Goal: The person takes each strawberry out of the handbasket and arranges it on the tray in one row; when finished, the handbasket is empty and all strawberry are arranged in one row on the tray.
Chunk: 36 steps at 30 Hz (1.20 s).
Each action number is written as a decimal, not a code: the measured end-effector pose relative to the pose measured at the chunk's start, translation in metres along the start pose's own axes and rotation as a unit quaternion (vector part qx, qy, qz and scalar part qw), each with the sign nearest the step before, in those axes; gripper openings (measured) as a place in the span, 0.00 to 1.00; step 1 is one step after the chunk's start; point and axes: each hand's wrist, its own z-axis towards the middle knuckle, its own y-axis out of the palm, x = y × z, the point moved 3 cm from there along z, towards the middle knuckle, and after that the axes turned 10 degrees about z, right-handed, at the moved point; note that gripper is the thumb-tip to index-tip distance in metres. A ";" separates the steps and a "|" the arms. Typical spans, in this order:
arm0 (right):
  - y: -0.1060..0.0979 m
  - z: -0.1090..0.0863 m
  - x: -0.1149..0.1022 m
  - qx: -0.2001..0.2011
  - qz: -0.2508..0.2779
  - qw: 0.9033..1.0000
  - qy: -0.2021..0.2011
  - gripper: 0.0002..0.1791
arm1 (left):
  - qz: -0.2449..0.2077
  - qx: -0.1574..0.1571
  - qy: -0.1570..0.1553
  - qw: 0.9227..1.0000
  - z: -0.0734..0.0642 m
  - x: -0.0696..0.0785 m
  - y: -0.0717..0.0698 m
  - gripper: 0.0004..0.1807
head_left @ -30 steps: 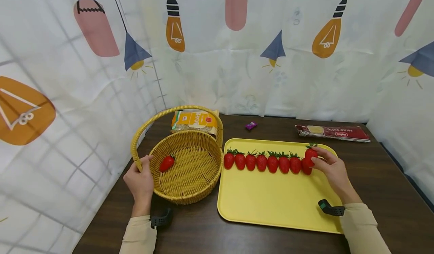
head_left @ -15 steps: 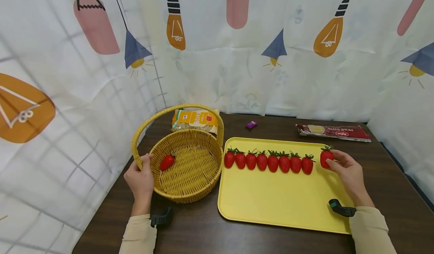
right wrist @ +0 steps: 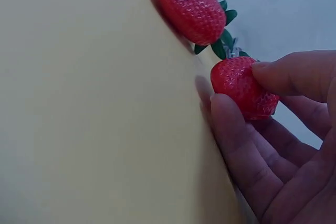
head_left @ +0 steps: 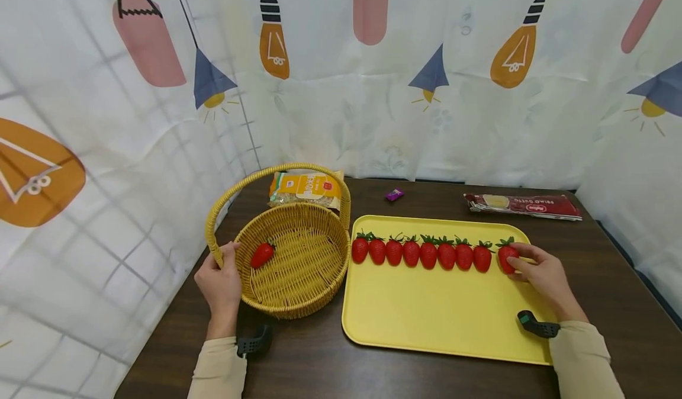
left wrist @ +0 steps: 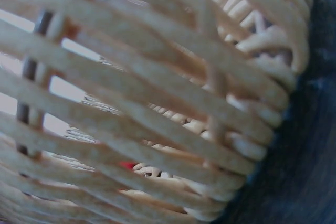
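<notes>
My left hand [head_left: 221,283] grips the yellow wicker basket [head_left: 305,266] where its handle meets the rim on the left side. One strawberry [head_left: 262,255] lies inside that basket. Woven strands of the basket wall [left wrist: 136,108] fill the left wrist view, where the left hand is out of sight. On the yellow tray [head_left: 426,310], several strawberries [head_left: 428,256] form a row, leaves toward the far edge. At the row's right end, my right hand [head_left: 546,277] pinches another strawberry [right wrist: 236,80] between thumb and fingers, low over the tray, slightly apart from its neighbour.
Behind the basket lies an orange-and-clear food packet [head_left: 308,189]. A small purple wrapped sweet [head_left: 395,195] and a long dark red packet [head_left: 524,206] lie beyond the tray on the dark wooden table [head_left: 319,363]. A patterned curtain [head_left: 341,109] encloses the back and sides.
My right hand has carried its strawberry rightward from over the row's last one, then lowered it toward the tray just beside it. My left hand keeps its grip on the basket.
</notes>
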 end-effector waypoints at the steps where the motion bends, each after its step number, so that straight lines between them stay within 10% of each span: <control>1: 0.001 0.000 0.000 -0.004 0.003 1.000 -0.001 0.33 | 0.001 0.000 0.000 1.000 0.000 0.000 0.000 0.22; 36: 0.004 0.000 0.002 -0.014 -0.018 1.000 -0.002 0.32 | 0.002 -0.002 0.013 1.000 -0.001 0.001 -0.001 0.22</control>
